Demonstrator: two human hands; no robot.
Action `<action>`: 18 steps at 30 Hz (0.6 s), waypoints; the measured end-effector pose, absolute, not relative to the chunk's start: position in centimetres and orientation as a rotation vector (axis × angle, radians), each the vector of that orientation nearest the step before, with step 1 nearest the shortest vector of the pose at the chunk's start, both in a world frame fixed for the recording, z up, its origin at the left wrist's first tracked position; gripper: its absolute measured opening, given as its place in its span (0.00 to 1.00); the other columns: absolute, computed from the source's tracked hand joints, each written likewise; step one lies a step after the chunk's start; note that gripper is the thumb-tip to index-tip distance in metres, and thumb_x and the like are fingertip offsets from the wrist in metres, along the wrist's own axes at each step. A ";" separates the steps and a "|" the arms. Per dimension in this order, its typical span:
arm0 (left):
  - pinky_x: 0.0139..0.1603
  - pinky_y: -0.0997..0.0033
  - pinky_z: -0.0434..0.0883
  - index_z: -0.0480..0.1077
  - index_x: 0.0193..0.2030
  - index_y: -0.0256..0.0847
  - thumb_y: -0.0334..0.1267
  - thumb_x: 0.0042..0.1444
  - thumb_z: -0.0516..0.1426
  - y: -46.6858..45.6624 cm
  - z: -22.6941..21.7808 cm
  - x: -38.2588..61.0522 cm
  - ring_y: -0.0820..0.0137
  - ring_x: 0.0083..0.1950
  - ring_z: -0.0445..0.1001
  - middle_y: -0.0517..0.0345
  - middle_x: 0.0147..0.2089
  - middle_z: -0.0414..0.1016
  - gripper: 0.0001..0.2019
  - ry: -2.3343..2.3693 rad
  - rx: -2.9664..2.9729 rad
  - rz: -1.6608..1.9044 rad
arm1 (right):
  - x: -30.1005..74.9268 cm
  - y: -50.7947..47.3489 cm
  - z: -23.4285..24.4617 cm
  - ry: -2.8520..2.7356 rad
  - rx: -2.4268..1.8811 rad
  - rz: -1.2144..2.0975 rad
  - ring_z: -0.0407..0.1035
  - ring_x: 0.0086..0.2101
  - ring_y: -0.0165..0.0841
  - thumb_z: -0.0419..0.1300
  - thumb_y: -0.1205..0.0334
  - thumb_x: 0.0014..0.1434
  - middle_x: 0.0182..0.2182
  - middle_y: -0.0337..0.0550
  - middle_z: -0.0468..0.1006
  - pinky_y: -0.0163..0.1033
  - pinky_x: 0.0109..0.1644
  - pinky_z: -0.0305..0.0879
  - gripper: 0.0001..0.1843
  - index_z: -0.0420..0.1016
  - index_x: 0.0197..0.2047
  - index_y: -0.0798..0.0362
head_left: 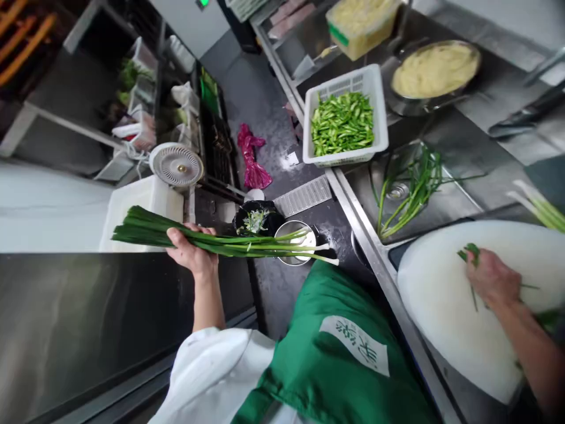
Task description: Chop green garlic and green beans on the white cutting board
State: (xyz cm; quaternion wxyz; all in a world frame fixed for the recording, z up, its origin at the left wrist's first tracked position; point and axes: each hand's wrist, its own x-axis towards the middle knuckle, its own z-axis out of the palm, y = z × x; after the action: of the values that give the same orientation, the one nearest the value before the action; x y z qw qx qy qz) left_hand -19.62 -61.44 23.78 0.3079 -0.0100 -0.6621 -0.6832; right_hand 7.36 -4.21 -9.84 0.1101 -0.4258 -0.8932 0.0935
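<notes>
My left hand is closed around a bunch of scallions, lifted over the floor. Their dark green leaves stick out to the left and the thin white ends to the right. Over the round white cutting board, my right hand is closed on some green scallion leaves; most of what it grips is hidden by the fingers. Loose green strands lie on the board beside that hand. More scallions with white ends reach in at the board's far right edge.
A white basket of cut green pieces sits on the counter's edge. Loose scallions lie in the sink. Behind are a metal bowl and a plastic tub of pale food. Below stand a metal pot and a black-lined bin.
</notes>
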 end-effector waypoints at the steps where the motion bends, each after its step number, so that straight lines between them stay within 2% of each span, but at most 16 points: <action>1: 0.23 0.71 0.68 0.56 0.33 0.43 0.57 0.59 0.60 -62.8 23.3 -19.4 0.78 0.19 0.65 0.70 0.26 0.63 0.22 -1.725 0.020 -1.805 | 6.2 -4.8 -9.2 -2.563 -1.303 0.309 0.64 0.24 0.44 0.58 0.49 0.57 0.23 0.52 0.71 0.49 0.31 0.51 0.09 0.70 0.30 0.44; 2: 0.23 0.71 0.68 0.56 0.32 0.43 0.58 0.58 0.61 -64.2 22.9 -19.2 0.78 0.19 0.65 0.70 0.26 0.64 0.23 -1.698 0.065 -1.796 | 4.6 -5.9 -8.3 -2.513 -1.312 0.368 0.65 0.25 0.47 0.57 0.49 0.57 0.24 0.54 0.72 0.50 0.31 0.54 0.10 0.72 0.34 0.45; 4: 0.23 0.70 0.69 0.57 0.32 0.42 0.58 0.56 0.62 -67.1 21.9 -18.7 0.77 0.19 0.66 0.70 0.26 0.65 0.24 -1.654 0.152 -1.765 | 0.3 -9.5 -6.0 -2.378 -1.287 0.523 0.70 0.30 0.52 0.55 0.47 0.56 0.28 0.60 0.75 0.53 0.33 0.60 0.18 0.74 0.40 0.50; 6: 0.24 0.70 0.70 0.58 0.34 0.43 0.57 0.56 0.63 -70.1 21.0 -17.8 0.78 0.19 0.66 0.71 0.25 0.66 0.23 -1.622 0.240 -1.724 | -5.3 -15.2 -3.4 -2.314 -1.191 0.720 0.73 0.38 0.55 0.52 0.43 0.57 0.34 0.66 0.78 0.56 0.39 0.66 0.25 0.75 0.42 0.55; 8: 0.23 0.70 0.70 0.58 0.35 0.43 0.56 0.56 0.63 -73.0 20.2 -16.4 0.78 0.18 0.65 0.72 0.25 0.66 0.22 -1.590 0.313 -1.671 | -11.7 -22.8 -0.8 -2.342 -1.017 0.960 0.73 0.41 0.54 0.51 0.39 0.59 0.37 0.65 0.79 0.57 0.46 0.68 0.30 0.76 0.44 0.58; 10: 0.22 0.70 0.70 0.58 0.34 0.43 0.54 0.57 0.63 -75.7 19.5 -14.5 0.78 0.18 0.64 0.73 0.24 0.66 0.21 -1.572 0.367 -1.598 | -18.0 -31.5 1.6 -2.394 -0.794 1.244 0.73 0.38 0.49 0.49 0.37 0.62 0.35 0.59 0.79 0.55 0.46 0.70 0.31 0.75 0.45 0.58; 13: 0.21 0.71 0.70 0.57 0.31 0.42 0.53 0.58 0.63 -79.1 19.2 -11.2 0.79 0.17 0.64 0.73 0.24 0.66 0.21 -1.574 0.428 -1.488 | -26.8 -45.2 4.7 -2.453 -0.394 1.515 0.72 0.41 0.46 0.45 0.37 0.66 0.39 0.57 0.79 0.53 0.50 0.70 0.31 0.74 0.47 0.57; 15: 0.21 0.71 0.70 0.57 0.30 0.41 0.51 0.58 0.63 -80.6 19.1 -9.2 0.78 0.17 0.65 0.71 0.25 0.67 0.21 -1.565 0.459 -1.426 | -32.1 -53.9 6.6 -2.513 -0.189 1.623 0.72 0.46 0.46 0.41 0.39 0.69 0.44 0.59 0.79 0.54 0.55 0.68 0.33 0.72 0.53 0.57; 17: 0.21 0.70 0.70 0.59 0.28 0.40 0.49 0.58 0.63 -81.5 19.0 -7.8 0.78 0.18 0.66 0.70 0.26 0.68 0.21 -1.545 0.489 -1.372 | -36.7 -61.1 8.2 -2.658 0.078 1.653 0.69 0.55 0.49 0.46 0.36 0.68 0.56 0.62 0.74 0.56 0.61 0.65 0.36 0.65 0.64 0.58; 18: 0.22 0.70 0.71 0.59 0.28 0.40 0.48 0.59 0.64 -81.7 19.0 -7.4 0.78 0.19 0.67 0.69 0.27 0.68 0.20 -1.537 0.506 -1.353 | -38.5 -63.9 9.0 -2.743 0.146 1.612 0.65 0.60 0.52 0.50 0.34 0.66 0.62 0.65 0.69 0.60 0.64 0.61 0.40 0.61 0.67 0.59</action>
State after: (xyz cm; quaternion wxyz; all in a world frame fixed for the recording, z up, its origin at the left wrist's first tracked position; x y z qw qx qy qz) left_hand -7.42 -81.74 18.96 0.4934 0.2087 -0.6339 -0.5579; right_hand -38.50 -63.94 8.96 -0.0215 0.0457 -0.8610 0.5060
